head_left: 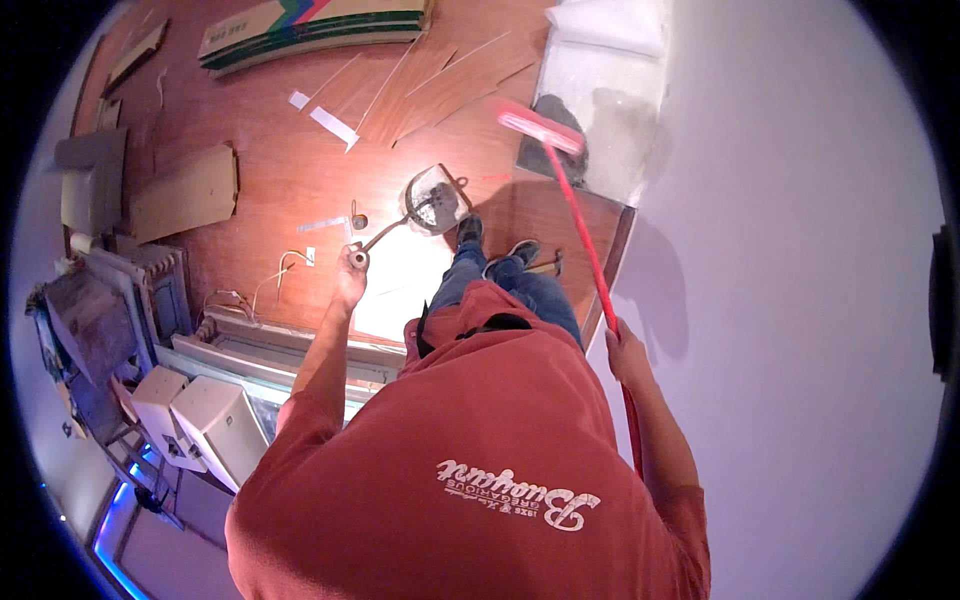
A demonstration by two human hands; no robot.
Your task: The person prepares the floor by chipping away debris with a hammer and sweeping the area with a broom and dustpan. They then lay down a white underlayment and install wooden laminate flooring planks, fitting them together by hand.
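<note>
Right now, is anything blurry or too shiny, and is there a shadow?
Head view: the red tool's head looks smeared, perhaps by motion; a bright patch by the left hand is washed out; a soft shadow lies on the pale wall beside the right hand; black fisheye edges ring the picture.

Red shirt (430, 420): white lettering (520, 495) is carried just short of 6 o'clock, seen upside down; one large script line is set beside smaller lines of capitals and numerals.
Long carton (320, 38): small dark characters (228, 33) are printed on its side, at 11 o'clock, too small to be made out surely.
</note>
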